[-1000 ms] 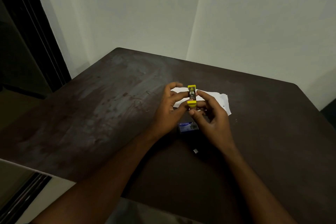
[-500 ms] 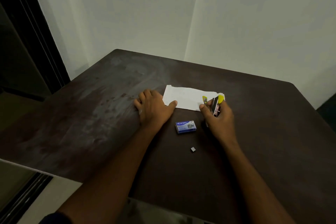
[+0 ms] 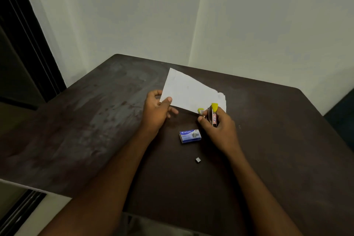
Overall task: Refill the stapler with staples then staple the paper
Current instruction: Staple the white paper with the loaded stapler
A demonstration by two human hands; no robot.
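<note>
- The left hand (image 3: 156, 110), at centre frame, pinches the lower left corner of the white paper (image 3: 188, 91) between thumb and fingers, lifting that end off the dark table (image 3: 92, 120).
- The right hand (image 3: 220, 128), just right of centre, is closed around the yellow-tipped stapler (image 3: 212, 114), its front end at the paper's lower right corner.
- A blue staple box (image 3: 190, 136) lies on the table between the wrists.
- Below it sits a small grey staple block (image 3: 198, 160), apart from the box.

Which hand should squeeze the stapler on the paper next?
Probably the right hand: it holds the stapler at the paper's near corner. The left hand is busy lifting the paper's other end.
</note>
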